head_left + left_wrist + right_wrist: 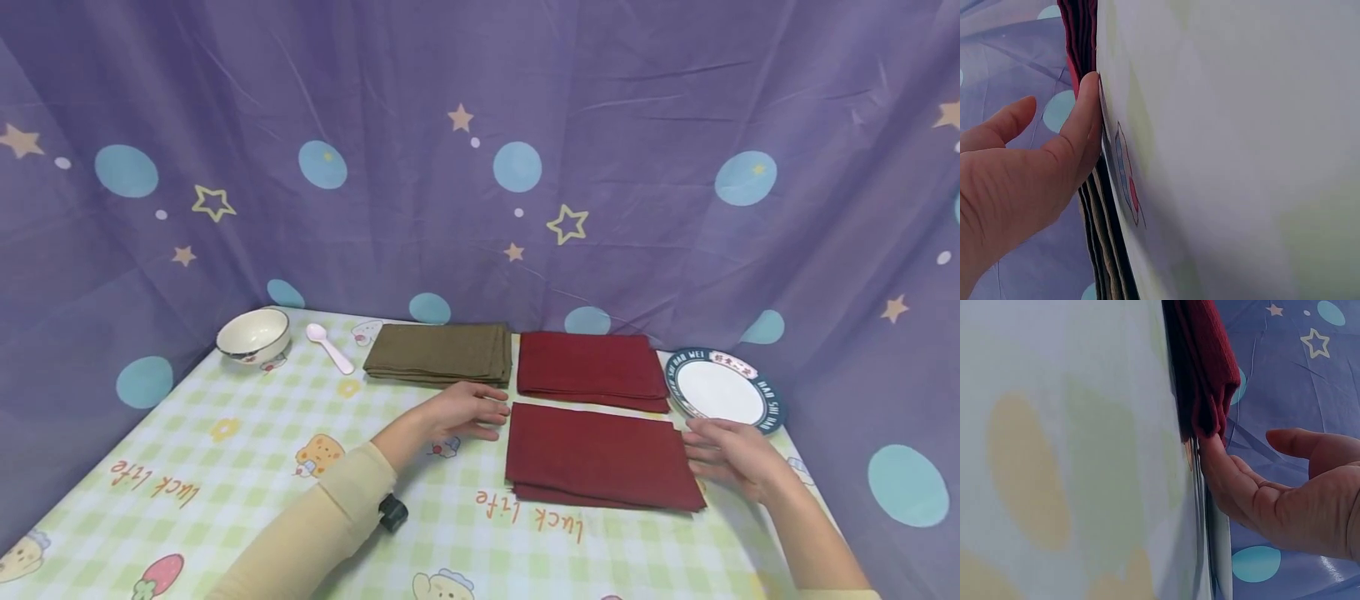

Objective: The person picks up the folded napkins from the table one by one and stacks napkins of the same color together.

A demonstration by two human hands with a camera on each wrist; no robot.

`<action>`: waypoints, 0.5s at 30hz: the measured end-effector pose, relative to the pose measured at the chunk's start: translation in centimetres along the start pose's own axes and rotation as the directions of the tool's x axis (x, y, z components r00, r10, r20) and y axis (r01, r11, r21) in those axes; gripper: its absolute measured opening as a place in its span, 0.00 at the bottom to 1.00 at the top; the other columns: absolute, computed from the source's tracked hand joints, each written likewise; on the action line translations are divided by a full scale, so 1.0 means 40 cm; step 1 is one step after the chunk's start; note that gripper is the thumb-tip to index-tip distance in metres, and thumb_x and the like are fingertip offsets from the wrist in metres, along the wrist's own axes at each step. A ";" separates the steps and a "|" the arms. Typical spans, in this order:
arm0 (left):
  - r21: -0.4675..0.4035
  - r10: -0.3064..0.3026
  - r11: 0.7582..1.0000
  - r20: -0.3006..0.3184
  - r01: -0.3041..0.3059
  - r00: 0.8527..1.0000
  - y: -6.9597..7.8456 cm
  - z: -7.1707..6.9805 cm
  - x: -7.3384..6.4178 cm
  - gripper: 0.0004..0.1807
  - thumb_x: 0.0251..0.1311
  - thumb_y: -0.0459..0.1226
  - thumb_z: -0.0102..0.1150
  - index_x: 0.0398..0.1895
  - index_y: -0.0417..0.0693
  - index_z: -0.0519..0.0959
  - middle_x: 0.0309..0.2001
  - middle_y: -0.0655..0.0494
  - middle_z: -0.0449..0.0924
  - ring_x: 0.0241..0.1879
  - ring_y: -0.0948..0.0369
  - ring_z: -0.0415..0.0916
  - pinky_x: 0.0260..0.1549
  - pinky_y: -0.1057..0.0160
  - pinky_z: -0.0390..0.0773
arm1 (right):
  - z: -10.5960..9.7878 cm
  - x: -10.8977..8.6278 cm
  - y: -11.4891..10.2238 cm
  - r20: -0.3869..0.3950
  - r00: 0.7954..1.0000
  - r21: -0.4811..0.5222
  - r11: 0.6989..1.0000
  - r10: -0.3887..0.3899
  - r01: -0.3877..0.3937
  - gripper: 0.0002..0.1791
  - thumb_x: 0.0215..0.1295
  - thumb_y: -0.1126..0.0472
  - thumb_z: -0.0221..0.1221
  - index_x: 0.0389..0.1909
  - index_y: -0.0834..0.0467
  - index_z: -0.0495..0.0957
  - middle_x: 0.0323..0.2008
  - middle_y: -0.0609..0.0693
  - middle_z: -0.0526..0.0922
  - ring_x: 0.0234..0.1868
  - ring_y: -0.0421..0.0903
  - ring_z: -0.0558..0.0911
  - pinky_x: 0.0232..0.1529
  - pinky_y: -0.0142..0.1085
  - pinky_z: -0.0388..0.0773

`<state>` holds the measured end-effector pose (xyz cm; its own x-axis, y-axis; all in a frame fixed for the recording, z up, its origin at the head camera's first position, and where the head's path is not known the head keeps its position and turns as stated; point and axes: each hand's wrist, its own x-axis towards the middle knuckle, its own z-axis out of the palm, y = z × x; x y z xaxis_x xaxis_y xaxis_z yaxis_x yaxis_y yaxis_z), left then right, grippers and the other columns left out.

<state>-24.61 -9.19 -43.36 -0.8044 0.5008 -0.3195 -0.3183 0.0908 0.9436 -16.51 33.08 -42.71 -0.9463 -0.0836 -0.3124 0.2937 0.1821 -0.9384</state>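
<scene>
A folded dark red cloth (600, 454) lies flat on the table, between my two hands. My left hand (467, 410) is at its left edge, fingers extended and fingertips right at the cloth; in the left wrist view the left hand (1035, 156) has its thumb spread away from the fingers. On the other side my right hand (731, 454) has its fingertips at the cloth's right edge, and the right wrist view shows the fingers (1235, 478) against the folded layers (1210, 369). Neither hand grips the cloth. Just behind it lies a second folded red cloth (588, 367).
A folded olive-brown cloth (442, 352) lies left of the rear red one. Farther left are a pink spoon (330, 348) and a white bowl (255, 335). A white plate with a dark green rim (772, 408) sits at the right. Purple curtains (420, 225) surround the checked tablecloth (262, 500).
</scene>
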 end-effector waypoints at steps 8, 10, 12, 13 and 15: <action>-0.049 -0.030 0.998 -0.047 0.027 0.998 0.002 0.021 0.002 0.26 0.71 0.30 0.54 0.68 0.25 0.65 0.61 0.33 0.73 0.60 0.45 0.74 0.49 0.49 0.84 | 0.015 0.008 -0.003 -0.006 1.000 -0.015 0.999 0.030 -0.030 0.35 0.79 0.55 0.50 0.70 0.80 0.53 0.57 0.70 0.76 0.51 0.49 0.82 0.50 0.47 0.84; -0.056 -0.041 0.998 -0.050 0.038 0.998 0.006 0.026 0.001 0.25 0.71 0.29 0.54 0.68 0.24 0.65 0.63 0.32 0.72 0.62 0.43 0.72 0.50 0.47 0.83 | 0.019 0.009 -0.003 0.006 1.000 -0.019 1.000 0.017 -0.017 0.35 0.79 0.57 0.51 0.70 0.81 0.54 0.55 0.67 0.78 0.49 0.49 0.83 0.49 0.47 0.84; -0.048 -0.047 0.998 -0.049 0.044 0.998 0.009 0.033 0.000 0.24 0.71 0.29 0.53 0.67 0.24 0.67 0.64 0.32 0.71 0.63 0.43 0.70 0.50 0.47 0.83 | 0.023 0.012 -0.003 0.018 1.000 -0.009 1.000 0.010 -0.010 0.33 0.78 0.59 0.52 0.68 0.81 0.57 0.52 0.63 0.81 0.48 0.50 0.84 0.48 0.47 0.85; -0.041 -0.047 0.998 -0.049 0.045 0.998 0.010 0.036 0.000 0.24 0.71 0.29 0.53 0.66 0.24 0.67 0.64 0.33 0.71 0.64 0.43 0.70 0.51 0.47 0.83 | 0.026 0.014 -0.002 0.027 1.000 -0.005 1.000 0.007 -0.007 0.32 0.78 0.60 0.53 0.68 0.81 0.57 0.51 0.62 0.81 0.47 0.50 0.84 0.48 0.47 0.85; -0.015 -0.043 0.999 -0.048 0.042 0.998 0.010 0.042 0.000 0.23 0.71 0.28 0.53 0.66 0.25 0.69 0.63 0.34 0.71 0.62 0.44 0.70 0.51 0.47 0.83 | 0.031 0.018 -0.001 0.043 0.999 -0.003 1.000 0.003 -0.003 0.32 0.77 0.62 0.54 0.67 0.82 0.57 0.50 0.60 0.82 0.46 0.50 0.85 0.48 0.47 0.85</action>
<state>-23.90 -7.72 -42.83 -0.8132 0.4543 -0.3637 -0.3596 0.0991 0.9278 -17.03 31.80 -43.08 -0.9387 -0.1253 -0.3212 0.2959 0.1854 -0.9370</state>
